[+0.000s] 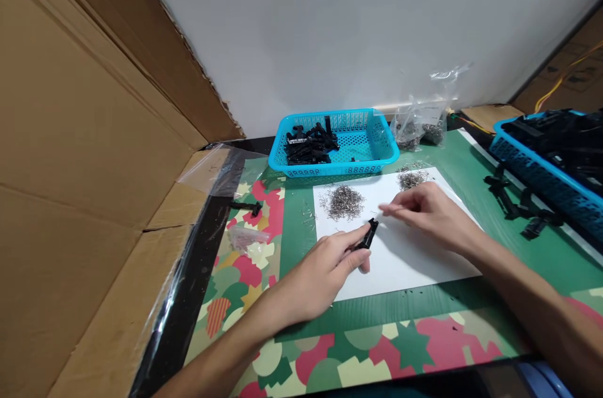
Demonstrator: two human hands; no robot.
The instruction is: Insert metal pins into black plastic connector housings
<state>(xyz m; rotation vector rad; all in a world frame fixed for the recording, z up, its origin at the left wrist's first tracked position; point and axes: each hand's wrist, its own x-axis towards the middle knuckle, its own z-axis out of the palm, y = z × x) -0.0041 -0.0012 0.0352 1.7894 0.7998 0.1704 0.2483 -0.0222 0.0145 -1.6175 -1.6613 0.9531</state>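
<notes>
My left hand (332,263) is closed around a small black plastic part (370,234), with the index finger along its top and the thumb at its near end. The part is held over a white paper sheet (400,260). My right hand (426,213) is just beyond the part's far end, its thumb and index finger pinched together. Whatever sits between those fingertips is too small to make out. Left of the right hand lies a pile of tiny metal pieces (345,203), and a second metal pile (411,179) is partly hidden behind that hand.
A blue basket (387,162) with black parts stands at the back. Another blue basket (518,152), heaped with black parts, is at right beside loose black parts (513,200). Clear bags (424,125) stand behind. Cardboard (94,103) walls the left side.
</notes>
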